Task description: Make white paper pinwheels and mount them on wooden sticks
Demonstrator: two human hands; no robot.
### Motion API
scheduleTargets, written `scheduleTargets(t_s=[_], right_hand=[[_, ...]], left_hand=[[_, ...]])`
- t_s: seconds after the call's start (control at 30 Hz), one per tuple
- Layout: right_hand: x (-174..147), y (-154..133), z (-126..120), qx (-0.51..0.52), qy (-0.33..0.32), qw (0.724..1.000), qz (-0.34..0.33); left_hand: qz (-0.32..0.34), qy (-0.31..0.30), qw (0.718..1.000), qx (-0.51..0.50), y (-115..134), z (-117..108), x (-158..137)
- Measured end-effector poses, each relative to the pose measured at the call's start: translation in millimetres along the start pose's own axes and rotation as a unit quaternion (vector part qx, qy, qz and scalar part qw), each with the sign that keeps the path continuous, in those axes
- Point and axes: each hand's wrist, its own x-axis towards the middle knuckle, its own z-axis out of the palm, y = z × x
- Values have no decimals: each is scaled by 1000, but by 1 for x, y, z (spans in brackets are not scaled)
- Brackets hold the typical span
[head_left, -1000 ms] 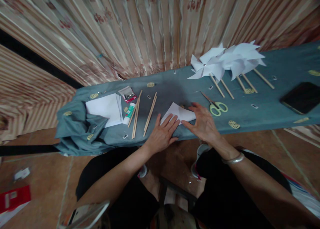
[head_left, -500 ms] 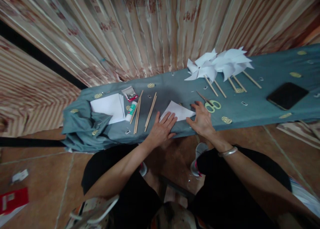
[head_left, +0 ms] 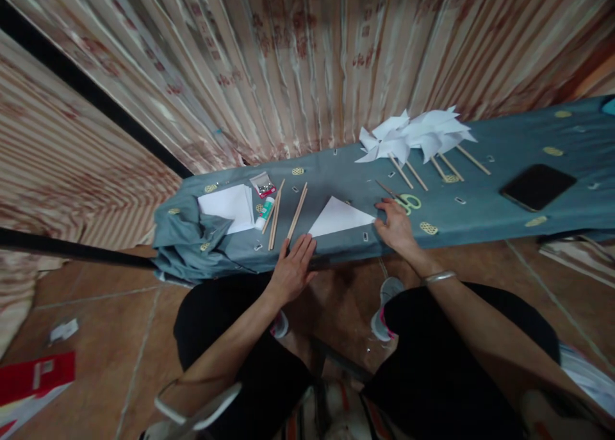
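Observation:
A white sheet of paper folded into a triangle [head_left: 340,218] lies flat on the cloth-covered table. My left hand [head_left: 292,270] rests at its lower left corner, fingers stretched out and holding nothing. At the right tip is my right hand [head_left: 396,227], its thumb and fingers apart around the corner, touching or very close to it. Just beyond that hand lie scissors with light green handles [head_left: 409,203], partly covered by the fingers. Thin wooden sticks [head_left: 298,211] lie left of the folded paper, above my left fingertips.
White paper pinwheels [head_left: 418,136] on sticks lie at the back. To the left are a glue stick [head_left: 264,214], a small packet of pins [head_left: 262,185] and a stack of white paper [head_left: 228,208]. A dark phone [head_left: 538,187] lies at right. A striped curtain [head_left: 307,62] hangs behind the table.
My left hand has slid off the middle of the folded paper toward its lower left corner. My right hand stays by the right tip. The view has shifted slightly.

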Motion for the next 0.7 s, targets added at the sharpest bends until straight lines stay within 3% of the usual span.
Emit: scheduleTargets(t_s=[0.53,0.7], right_hand=[[24,12,-20,97,-68,991,66],[23,5,-16,104,-89,990,33]], left_hand=[[-20,22,1000,-10,6,8,-1],[-26,27,999,-12,7,10,0]])
